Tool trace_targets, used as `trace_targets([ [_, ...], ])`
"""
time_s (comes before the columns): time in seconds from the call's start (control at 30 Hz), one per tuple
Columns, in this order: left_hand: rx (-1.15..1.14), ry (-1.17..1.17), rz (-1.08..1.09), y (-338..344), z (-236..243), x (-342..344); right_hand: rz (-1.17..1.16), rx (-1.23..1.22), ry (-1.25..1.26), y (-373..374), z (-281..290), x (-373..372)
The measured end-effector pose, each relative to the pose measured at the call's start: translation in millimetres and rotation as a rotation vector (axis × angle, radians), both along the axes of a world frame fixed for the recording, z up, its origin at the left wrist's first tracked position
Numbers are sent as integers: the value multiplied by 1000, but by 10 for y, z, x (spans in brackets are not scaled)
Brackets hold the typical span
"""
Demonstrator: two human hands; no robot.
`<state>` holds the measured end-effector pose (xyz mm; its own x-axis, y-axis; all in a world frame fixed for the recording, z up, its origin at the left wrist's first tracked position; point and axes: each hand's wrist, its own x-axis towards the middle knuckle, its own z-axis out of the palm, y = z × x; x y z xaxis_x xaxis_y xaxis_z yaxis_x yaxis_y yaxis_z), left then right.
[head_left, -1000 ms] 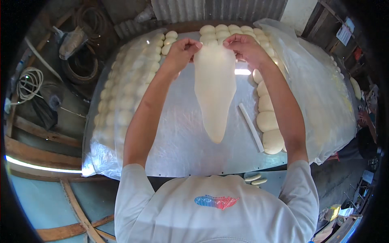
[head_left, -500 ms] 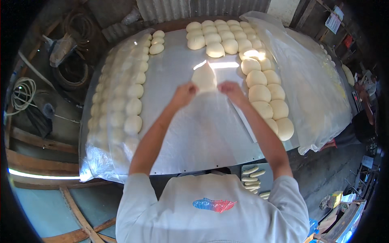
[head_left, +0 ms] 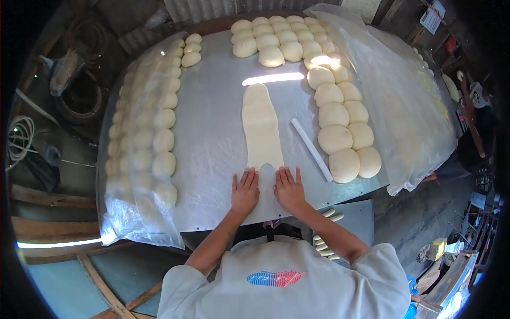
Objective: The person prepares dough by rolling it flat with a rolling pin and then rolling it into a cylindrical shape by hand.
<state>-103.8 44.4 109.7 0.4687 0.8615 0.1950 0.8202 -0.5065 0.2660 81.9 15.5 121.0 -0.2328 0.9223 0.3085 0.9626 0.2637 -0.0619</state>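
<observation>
A long flattened sheet of dough lies lengthwise on the metal table, rounded at its far end and notched in the middle of its near edge. My left hand rests flat with fingers stretched, its tips on the sheet's near left corner. On the near right corner press the fingertips of my right hand, also flat and open. To the right of the sheet, a white rolling rod lies aslant on the metal.
Rows of round dough balls line the right and far sides. More balls sit on the left, mostly under clear plastic sheeting. Another plastic sheet covers the table's right part. Below the front edge, a tray holds rolled dough pieces.
Both hands have come down toward me from mid-table, from closed to flat. The dough, formerly held up between them, now lies stretched long on the table. The rod shows fully.
</observation>
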Motion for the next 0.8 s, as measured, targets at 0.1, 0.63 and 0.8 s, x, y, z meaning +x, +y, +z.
trace_targets([
  [0.1,12,33,46,-102,-34,-3,-14,-283,-106,-79,173,-56],
  [0.63,-106,-20,44,-36,-11,-128,80,-89,165,408,35,-247],
  [0.8,-87,90,-14,199,-74,-106,53,-91,30,115,-109,-298],
])
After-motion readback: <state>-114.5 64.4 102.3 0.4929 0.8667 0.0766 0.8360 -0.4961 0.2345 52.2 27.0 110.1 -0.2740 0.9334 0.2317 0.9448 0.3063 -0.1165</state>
